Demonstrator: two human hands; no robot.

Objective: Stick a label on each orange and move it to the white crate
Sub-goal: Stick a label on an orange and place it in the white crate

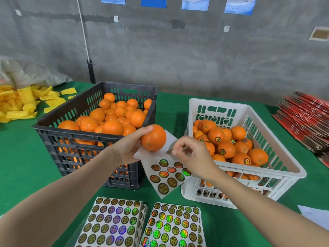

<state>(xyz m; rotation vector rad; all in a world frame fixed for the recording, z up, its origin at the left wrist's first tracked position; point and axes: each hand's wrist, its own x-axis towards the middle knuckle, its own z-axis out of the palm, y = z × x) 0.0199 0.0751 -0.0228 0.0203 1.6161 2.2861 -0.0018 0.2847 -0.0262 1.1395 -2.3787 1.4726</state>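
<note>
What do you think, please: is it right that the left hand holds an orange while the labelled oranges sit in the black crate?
Not quite: the head view shows the labelled oranges in the white crate; the left hand does hold an orange.

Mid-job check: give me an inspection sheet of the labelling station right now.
Surface: green table.
Job's things: black crate of unlabelled oranges; white crate of labelled oranges; two label sheet stacks in front.
Clutter: yellow foam nets left; red cartons right; white paper near right edge.
Grippers: left hand holds an orange over a part-used sheet; right hand pinches a label.
Cables: thin white line down the grey wall, cable or pipe unclear.
Surroundings: grey wall, blue posters.
</note>
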